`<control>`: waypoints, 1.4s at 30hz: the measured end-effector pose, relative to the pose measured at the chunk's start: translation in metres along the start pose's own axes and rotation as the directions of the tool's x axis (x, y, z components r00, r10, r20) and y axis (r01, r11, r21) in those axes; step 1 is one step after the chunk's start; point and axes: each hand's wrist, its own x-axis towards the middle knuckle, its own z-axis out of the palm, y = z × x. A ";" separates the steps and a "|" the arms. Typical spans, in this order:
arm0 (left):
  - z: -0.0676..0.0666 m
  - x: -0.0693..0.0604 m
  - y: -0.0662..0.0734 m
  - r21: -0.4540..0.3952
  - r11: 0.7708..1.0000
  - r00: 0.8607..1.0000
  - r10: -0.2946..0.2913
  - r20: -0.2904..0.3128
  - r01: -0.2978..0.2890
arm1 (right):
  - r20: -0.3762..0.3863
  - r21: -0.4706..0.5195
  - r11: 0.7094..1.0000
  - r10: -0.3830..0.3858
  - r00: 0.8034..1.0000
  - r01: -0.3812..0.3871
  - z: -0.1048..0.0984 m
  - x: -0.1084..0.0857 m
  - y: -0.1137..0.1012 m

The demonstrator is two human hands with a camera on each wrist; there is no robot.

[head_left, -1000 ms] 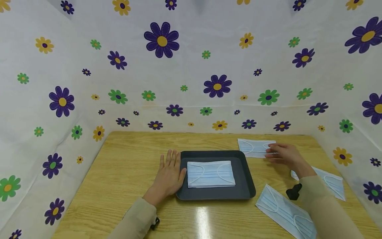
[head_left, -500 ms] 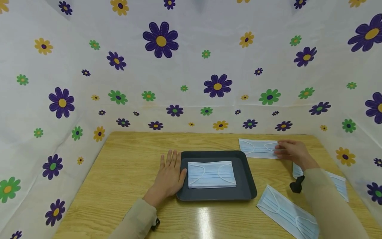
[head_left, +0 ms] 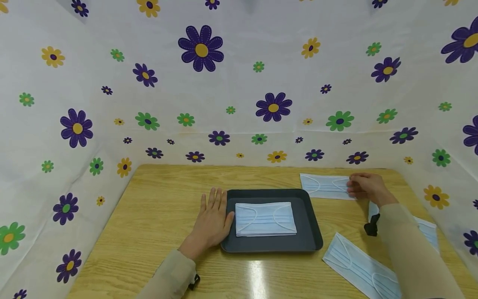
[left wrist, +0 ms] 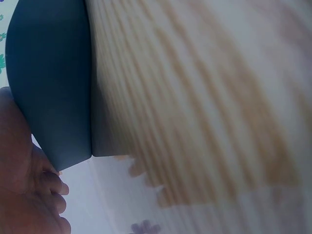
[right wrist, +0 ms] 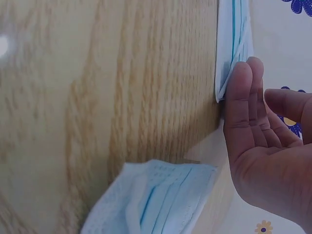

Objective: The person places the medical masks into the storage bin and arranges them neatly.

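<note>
A dark grey tray [head_left: 308, 224] lies on the table, with a small stack of light blue face masks [head_left: 265, 219] in it. My left hand [head_left: 208, 224] rests against the tray's left side, fingers straight and pointing away from me. At the back right, a flat face mask [head_left: 325, 186] has my right hand [head_left: 369, 190] at its right end. The right wrist view shows the fingers [right wrist: 239, 105] extended at that mask's edge, the thumb apart from them. Another face mask [head_left: 362, 265] lies slantwise right of the tray. One more face mask [head_left: 427, 230] is partly hidden by the right forearm.
The wooden table [head_left: 160, 195] is enclosed at the back and sides by a white cloth [head_left: 168, 95] with printed flowers. Bare wood shows left of the left hand and in front of the tray.
My right hand has shifted right along the far mask, from over its right part to its right end. The left hand, tray and stack have stayed put; the view has turned slightly.
</note>
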 end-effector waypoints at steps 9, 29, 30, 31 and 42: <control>-0.002 -0.002 0.001 0.004 1.000 1.000 -0.001 -0.006 0.001 | -0.044 -0.058 0.998 0.026 0.999 -0.029 0.002 0.006 -0.003; -0.003 -0.001 0.002 0.006 1.000 1.000 0.000 -0.003 0.000 | -0.142 -0.107 0.991 0.065 0.988 -0.081 0.007 0.016 0.001; -0.002 -0.001 0.002 0.007 1.000 1.000 -0.001 -0.001 0.001 | -0.151 -0.116 0.990 0.063 0.987 -0.081 0.008 0.016 0.000; -0.002 0.000 0.002 0.006 1.000 1.000 -0.002 0.000 0.002 | -0.160 -0.129 0.988 0.061 0.985 -0.082 0.008 0.016 0.000; -0.001 0.001 0.001 0.005 1.000 1.000 -0.002 0.010 0.002 | -0.145 -0.231 0.971 0.030 0.989 -0.063 0.010 0.010 -0.007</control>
